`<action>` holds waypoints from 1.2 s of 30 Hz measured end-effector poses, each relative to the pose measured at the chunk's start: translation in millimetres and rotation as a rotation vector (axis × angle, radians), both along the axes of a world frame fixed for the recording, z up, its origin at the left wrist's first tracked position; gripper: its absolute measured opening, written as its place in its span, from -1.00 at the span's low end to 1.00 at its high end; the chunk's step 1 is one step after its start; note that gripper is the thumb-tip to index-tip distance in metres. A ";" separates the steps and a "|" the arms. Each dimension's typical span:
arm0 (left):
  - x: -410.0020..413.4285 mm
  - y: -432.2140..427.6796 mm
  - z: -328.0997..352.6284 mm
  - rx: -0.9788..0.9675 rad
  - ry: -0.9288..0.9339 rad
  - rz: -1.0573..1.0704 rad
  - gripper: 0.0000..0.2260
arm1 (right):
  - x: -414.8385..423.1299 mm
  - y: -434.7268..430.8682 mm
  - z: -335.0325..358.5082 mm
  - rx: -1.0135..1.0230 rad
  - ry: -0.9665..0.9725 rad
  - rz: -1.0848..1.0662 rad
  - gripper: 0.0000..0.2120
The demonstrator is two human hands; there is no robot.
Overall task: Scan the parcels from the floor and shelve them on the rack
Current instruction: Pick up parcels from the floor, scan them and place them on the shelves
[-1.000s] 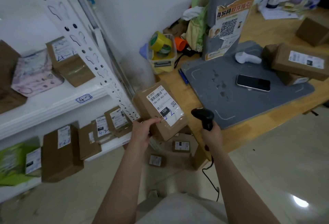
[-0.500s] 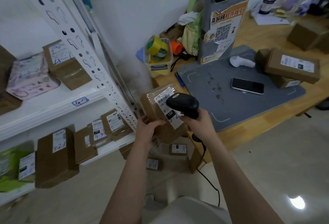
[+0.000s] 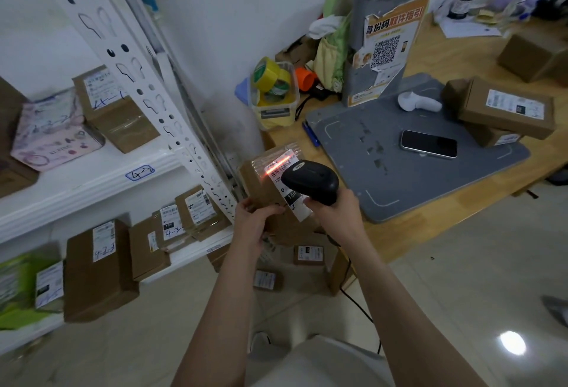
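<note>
My left hand [image 3: 255,217] grips the near edge of a brown cardboard parcel [image 3: 264,180] with a white label, held in the air in front of the rack post. My right hand [image 3: 333,213] holds a black corded barcode scanner [image 3: 310,180] just above the label, and a red scan line glows across the barcode. Two small parcels [image 3: 308,254] lie on the floor below my hands. The white rack [image 3: 92,180] at the left carries several labelled parcels on two shelves.
A wooden table [image 3: 479,58] at the right holds a grey scanning station base [image 3: 384,180] with a phone [image 3: 428,144], a white scanner [image 3: 418,102], stacked parcels [image 3: 504,110], and a tub of tape rolls [image 3: 275,91]. Tiled floor lies to the lower right.
My right hand brought the scanner from beside the parcel to over its label, and the red scan line now shows. The parcel has tilted flatter and dropped slightly.
</note>
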State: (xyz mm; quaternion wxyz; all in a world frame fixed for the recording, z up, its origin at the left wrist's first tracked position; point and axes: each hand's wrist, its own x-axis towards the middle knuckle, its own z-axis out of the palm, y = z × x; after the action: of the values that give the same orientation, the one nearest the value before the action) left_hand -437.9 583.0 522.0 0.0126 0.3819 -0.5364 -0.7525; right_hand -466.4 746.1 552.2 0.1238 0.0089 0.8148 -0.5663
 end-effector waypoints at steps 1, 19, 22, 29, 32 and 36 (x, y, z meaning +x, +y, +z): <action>0.5 0.0 -0.2 -0.004 -0.003 -0.004 -0.26 | 0.8 0.6 -1.9 0.008 -0.005 0.006 -0.91; 8.6 -4.3 -4.5 -0.018 -0.055 0.022 -0.18 | 0.3 11.8 -33.8 0.041 -0.005 -0.145 -0.91; 13.9 -10.4 -9.0 -0.006 -0.073 0.075 -0.23 | -8.6 26.1 -57.7 0.132 -0.075 -0.230 -0.74; 30.9 -13.9 -14.6 0.009 -0.099 0.123 -0.64 | -26.8 47.5 -117.0 0.366 -0.287 -0.184 -0.70; 35.7 -13.5 -14.3 0.011 -0.110 0.155 -0.54 | -33.9 48.7 -130.9 0.454 -0.306 -0.123 -0.69; 46.5 -16.4 -17.5 0.013 -0.121 0.175 -0.45 | -36.7 44.5 -141.4 0.559 -0.280 -0.120 -0.70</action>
State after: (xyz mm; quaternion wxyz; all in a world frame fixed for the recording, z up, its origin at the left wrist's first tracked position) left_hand -391.4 566.6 504.5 0.0433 0.4718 -0.4959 -0.7277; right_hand -503.1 790.6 410.8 0.1940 0.1686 0.9119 -0.3199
